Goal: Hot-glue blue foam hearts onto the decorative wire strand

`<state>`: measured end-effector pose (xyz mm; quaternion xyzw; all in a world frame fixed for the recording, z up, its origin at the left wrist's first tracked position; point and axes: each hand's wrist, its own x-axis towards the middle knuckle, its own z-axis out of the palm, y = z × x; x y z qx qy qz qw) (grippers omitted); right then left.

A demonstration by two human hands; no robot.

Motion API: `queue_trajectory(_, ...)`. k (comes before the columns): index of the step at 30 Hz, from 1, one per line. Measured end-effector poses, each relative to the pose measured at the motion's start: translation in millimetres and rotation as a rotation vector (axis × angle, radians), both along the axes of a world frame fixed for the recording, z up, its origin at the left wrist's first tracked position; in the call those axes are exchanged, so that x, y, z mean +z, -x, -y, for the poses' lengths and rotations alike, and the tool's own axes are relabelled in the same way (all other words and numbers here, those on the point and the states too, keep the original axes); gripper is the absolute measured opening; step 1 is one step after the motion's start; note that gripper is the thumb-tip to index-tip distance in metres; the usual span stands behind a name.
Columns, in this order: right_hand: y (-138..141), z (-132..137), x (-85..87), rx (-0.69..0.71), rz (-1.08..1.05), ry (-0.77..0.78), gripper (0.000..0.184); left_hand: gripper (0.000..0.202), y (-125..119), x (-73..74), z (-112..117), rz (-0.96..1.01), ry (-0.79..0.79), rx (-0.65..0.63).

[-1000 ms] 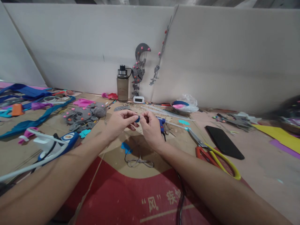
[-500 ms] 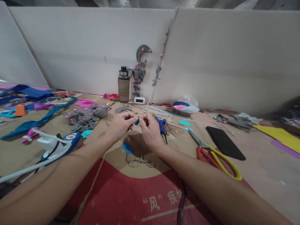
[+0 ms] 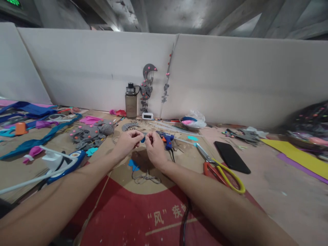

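My left hand (image 3: 128, 142) and my right hand (image 3: 154, 148) meet above the cardboard-covered table, fingers pinched together on a small blue piece (image 3: 142, 139) held between them. Below the hands lie a blue felt cut-out (image 3: 133, 165) and a loop of grey string (image 3: 146, 178). A blue glue gun (image 3: 167, 140) rests just right of my right hand.
Yellow-and-red scissors (image 3: 222, 170) and a black phone (image 3: 232, 156) lie to the right. A blue and white iron (image 3: 64, 161) sits at left, with grey felt pieces and a yarn ball (image 3: 107, 128) behind it. A bottle (image 3: 130, 101) and small clock (image 3: 147, 115) stand at the white wall.
The camera has tilted upward, so everything sits lower in view and the ceiling shows. Both hands stay pinched on the small blue piece.
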<state>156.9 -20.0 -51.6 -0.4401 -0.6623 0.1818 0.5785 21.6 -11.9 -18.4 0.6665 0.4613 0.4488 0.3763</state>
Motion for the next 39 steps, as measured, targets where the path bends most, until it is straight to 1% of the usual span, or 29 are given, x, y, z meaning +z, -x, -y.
queue_trajectory(12, 1, -2, -2.7, 0.000, -0.018, 0.000, 0.008, 0.023, 0, -2.9, 0, 0.020, 0.024, -0.036)
queue_trajectory(15, 1, -3, -3.1, 0.001, -0.023, 0.007, 0.009, 0.024, 0, -2.5, 0, -0.002, 0.012, -0.019)
queue_trajectory(19, 0, -1, -0.9, 0.015, -0.013, 0.006, 0.009, 0.022, -1, 2.4, 3, -0.063, -0.011, 0.029)
queue_trajectory(24, 0, 5, 2.3, 0.020, -0.005, 0.042, 0.009, 0.019, -1, 8.0, 9, -0.159, -0.089, 0.086)
queue_trajectory(30, -1, 10, 1.3, 0.037, -0.003, 0.098, 0.010, 0.019, -1, 7.8, 10, -0.141, -0.080, 0.059)
queue_trajectory(34, -1, 8, 0.2, 0.031, -0.002, 0.082, 0.010, 0.018, 0, 6.1, 9, -0.146, -0.079, 0.049)
queue_trajectory(39, -2, 4, 0.4, 0.045, -0.037, 0.015, 0.008, 0.021, -2, 5.6, 10, -0.154, -0.091, 0.056)
